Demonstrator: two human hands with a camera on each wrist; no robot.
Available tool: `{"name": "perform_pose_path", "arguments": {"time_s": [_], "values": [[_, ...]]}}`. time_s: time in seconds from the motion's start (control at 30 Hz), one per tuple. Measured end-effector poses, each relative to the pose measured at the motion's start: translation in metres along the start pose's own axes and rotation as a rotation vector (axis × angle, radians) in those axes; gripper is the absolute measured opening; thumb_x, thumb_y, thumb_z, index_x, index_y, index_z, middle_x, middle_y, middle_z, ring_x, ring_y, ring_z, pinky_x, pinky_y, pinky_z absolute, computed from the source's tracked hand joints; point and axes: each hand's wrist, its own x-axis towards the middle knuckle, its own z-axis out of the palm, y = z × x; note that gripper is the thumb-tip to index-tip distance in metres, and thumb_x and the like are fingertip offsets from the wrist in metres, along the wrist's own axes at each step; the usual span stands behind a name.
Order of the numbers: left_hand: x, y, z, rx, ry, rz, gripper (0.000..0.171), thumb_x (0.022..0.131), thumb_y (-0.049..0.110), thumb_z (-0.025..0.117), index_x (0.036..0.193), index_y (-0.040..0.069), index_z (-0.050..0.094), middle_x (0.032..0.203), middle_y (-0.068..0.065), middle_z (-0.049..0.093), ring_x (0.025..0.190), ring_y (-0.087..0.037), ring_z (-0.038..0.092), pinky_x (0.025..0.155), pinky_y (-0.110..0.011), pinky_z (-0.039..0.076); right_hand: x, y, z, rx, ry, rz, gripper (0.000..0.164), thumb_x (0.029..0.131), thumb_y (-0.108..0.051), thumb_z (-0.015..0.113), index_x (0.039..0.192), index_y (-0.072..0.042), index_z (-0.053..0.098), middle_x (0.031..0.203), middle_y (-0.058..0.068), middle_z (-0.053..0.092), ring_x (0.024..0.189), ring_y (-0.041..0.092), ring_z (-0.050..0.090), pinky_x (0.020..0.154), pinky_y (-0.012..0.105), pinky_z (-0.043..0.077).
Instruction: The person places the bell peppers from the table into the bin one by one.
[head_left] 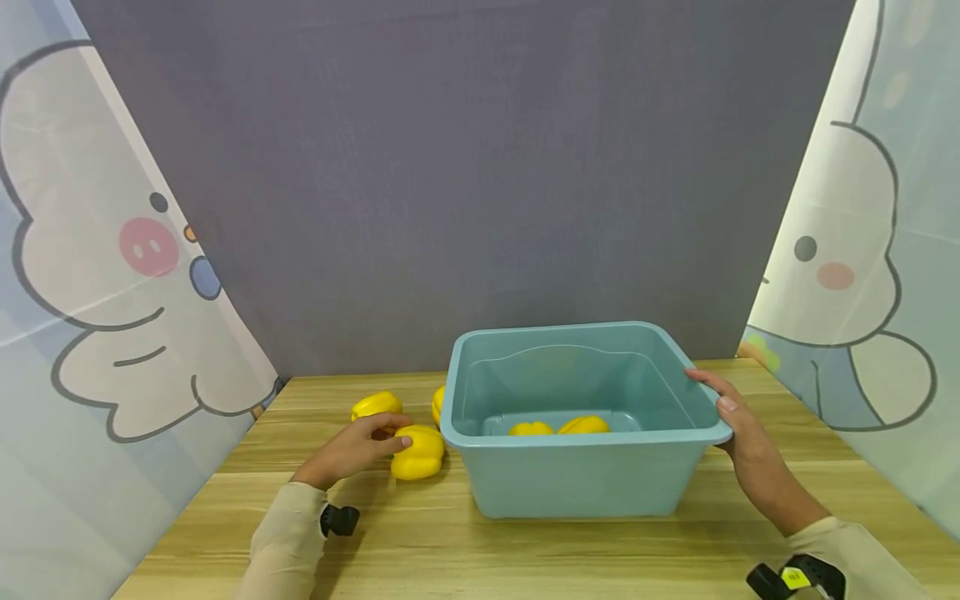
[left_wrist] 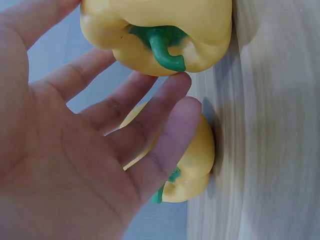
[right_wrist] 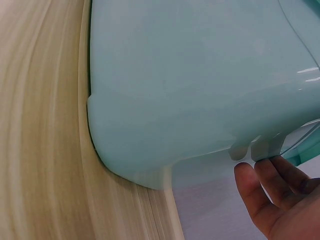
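A yellow bell pepper (head_left: 418,454) with a green stem lies on the table. My left hand (head_left: 352,450) reaches over it, thumb on its near side and fingertips at its far side. The left wrist view shows the fingers spread and only slightly bent at that pepper (left_wrist: 160,37), with a second pepper (left_wrist: 192,160) partly behind them. To the right stands a blue-green plastic tub (head_left: 573,479). My right hand (head_left: 753,450) holds its right rim, and in the right wrist view the fingers (right_wrist: 272,182) bend up under the rim.
Two yellow peppers (head_left: 585,425) show inside the tub, partly hidden by its front wall. Another pepper (head_left: 377,404) lies behind my left hand, and one (head_left: 438,407) is half hidden by the tub's left side. A grey curtain (head_left: 487,183) hangs behind the wooden table (head_left: 420,550).
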Motion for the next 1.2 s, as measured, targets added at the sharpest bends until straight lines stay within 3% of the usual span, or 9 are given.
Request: {"name": "perform_pose_path", "arguments": {"time_s": [0.5, 0.77, 1.2], "values": [[-0.0017, 0.0013, 0.001, -0.051, -0.081, 0.06, 0.067, 0.092, 0.028, 0.075, 0.144, -0.004, 0.048, 0.134, -0.016, 0.057, 0.113, -0.029, 0.058, 0.091, -0.043, 0.051, -0.001, -0.0008, 0.0003, -0.019, -0.006, 0.007, 0.052, 0.109, -0.028, 0.015, 0.157, -0.016, 0.032, 0.149, -0.008, 0.031, 0.118, 0.012, 0.044, 0.081, 0.024, 0.044], [-0.0018, 0.0026, 0.0013, -0.1, -0.097, 0.05, 0.068, 0.093, 0.026, 0.074, 0.146, -0.004, 0.045, 0.138, -0.018, 0.054, 0.119, -0.031, 0.057, 0.094, -0.045, 0.051, -0.0006, -0.0001, 0.0002, -0.014, -0.002, -0.008, 0.052, 0.109, -0.027, 0.015, 0.157, -0.015, 0.032, 0.148, -0.008, 0.032, 0.117, 0.012, 0.044, 0.081, 0.024, 0.043], [-0.0021, -0.0008, 0.0038, -0.071, -0.098, 0.02, 0.069, 0.095, 0.034, 0.071, 0.148, -0.001, 0.044, 0.139, -0.015, 0.053, 0.122, -0.032, 0.053, 0.096, -0.045, 0.048, -0.0007, 0.0016, -0.0001, -0.008, -0.003, -0.017, 0.052, 0.109, -0.026, 0.015, 0.157, -0.014, 0.031, 0.148, -0.008, 0.032, 0.117, 0.012, 0.045, 0.081, 0.024, 0.044]]}}
